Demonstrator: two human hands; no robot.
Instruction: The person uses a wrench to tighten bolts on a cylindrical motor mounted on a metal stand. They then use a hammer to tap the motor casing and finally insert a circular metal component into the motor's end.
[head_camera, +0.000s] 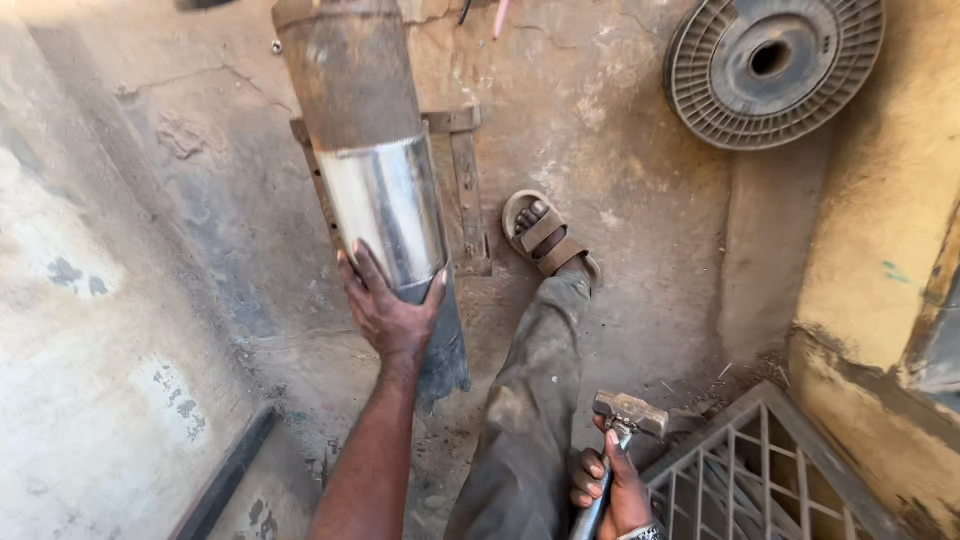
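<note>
A metal pipe (372, 150), rusty above and shiny below, stands tilted over the floor (640, 200), its top cut off. The left hand (388, 310) grips it, fingers wrapped around. The right hand (612, 490), partly out of frame, clenches a hammer (628, 415).

The metal cylinder's (365, 150) top and the hammer's (625, 420) handle end are cut off.

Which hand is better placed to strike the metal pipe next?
Probably the right hand: it already grips the hammer by its handle, head raised. The left hand is wrapped around the pipe, steadying it.
</note>
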